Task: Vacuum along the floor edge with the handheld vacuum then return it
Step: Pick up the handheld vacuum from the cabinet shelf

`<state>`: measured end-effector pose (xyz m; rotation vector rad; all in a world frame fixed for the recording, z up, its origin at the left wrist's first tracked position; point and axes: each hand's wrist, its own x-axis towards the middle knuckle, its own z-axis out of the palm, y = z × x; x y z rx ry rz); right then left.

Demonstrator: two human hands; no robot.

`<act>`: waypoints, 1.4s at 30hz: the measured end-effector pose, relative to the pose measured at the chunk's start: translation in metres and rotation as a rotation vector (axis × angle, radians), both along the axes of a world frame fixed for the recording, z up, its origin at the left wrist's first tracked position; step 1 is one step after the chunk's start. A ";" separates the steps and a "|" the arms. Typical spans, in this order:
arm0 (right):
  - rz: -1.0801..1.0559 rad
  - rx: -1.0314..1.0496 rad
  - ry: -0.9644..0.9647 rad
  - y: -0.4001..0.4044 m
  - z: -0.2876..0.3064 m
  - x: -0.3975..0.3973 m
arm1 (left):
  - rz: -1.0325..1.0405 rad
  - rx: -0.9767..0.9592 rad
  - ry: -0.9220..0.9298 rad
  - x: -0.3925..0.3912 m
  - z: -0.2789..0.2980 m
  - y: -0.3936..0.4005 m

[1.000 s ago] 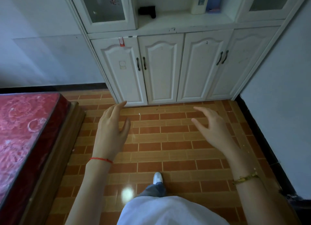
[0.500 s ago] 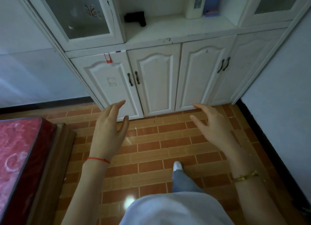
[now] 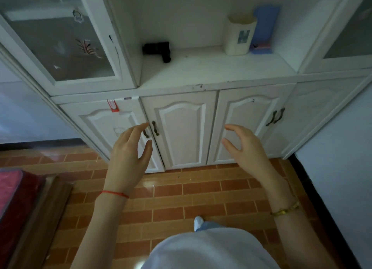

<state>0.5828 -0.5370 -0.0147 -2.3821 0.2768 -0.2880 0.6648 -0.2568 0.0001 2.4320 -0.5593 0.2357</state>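
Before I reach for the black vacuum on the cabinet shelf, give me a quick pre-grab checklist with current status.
1. Handheld vacuum in sight, lying on the open shelf: ok.
2. Left hand free, fingers relaxed: ok.
3. Right hand free: ok.
4. Path up to the vacuum unobstructed; the cream container stands well to its right: ok.
5. Hands at shelf height: not ok, both are down in front of the lower doors.
6. Vacuum charged or working: cannot tell.

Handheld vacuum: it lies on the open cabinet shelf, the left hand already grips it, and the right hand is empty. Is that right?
Not quite. In the head view the left hand grips nothing; it hangs open in front of the lower cabinet doors. The handheld vacuum does lie on the shelf, and the right hand is empty.
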 end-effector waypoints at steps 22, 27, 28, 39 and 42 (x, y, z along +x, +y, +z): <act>0.098 -0.039 -0.073 -0.082 0.004 0.281 | 0.053 -0.021 -0.023 0.248 0.007 -0.090; 0.079 -0.064 -0.093 -0.080 0.005 0.346 | 0.005 -0.034 -0.036 0.304 0.005 -0.097; 0.075 -0.067 -0.095 -0.079 0.005 0.358 | -0.003 -0.034 -0.047 0.316 0.004 -0.098; 0.083 -0.073 -0.050 -0.063 -0.002 0.512 | 0.003 -0.041 0.018 0.400 -0.024 -0.112; 0.090 -0.069 0.001 -0.058 -0.008 0.552 | 0.024 -0.039 0.034 0.414 -0.033 -0.117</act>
